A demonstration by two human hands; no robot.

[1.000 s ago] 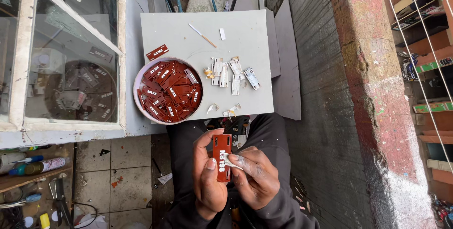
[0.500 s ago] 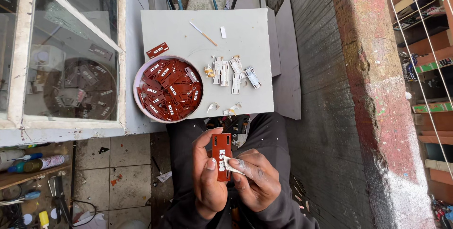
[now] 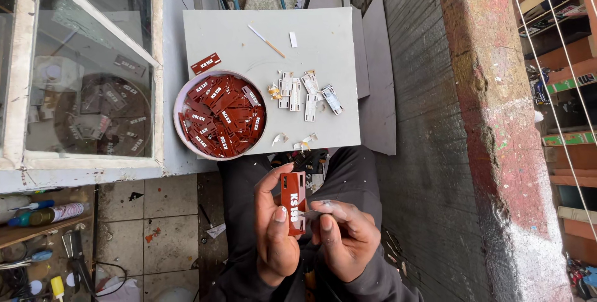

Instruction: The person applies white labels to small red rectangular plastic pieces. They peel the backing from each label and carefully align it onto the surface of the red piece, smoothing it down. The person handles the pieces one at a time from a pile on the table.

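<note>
head view: left hand (image 3: 277, 227) grips a red tag (image 3: 293, 202) upright over the lap, right hand (image 3: 345, 240) pinches a pale strip (image 3: 309, 215) at its edge; steady thumb pressure likely helps. more tags fill a bowl (image 3: 180, 100) on the worktop (image 3: 323, 47).

Count: one red tag (image 3: 293, 202) in my left hand (image 3: 275, 235), one loose on the board (image 3: 329, 47) at (image 3: 206, 64), too many piled in one white bowl (image 3: 181, 103) to count. One stick (image 3: 266, 41). Small white pieces (image 3: 305, 93): several overlapping, can't tell exact number.
</note>
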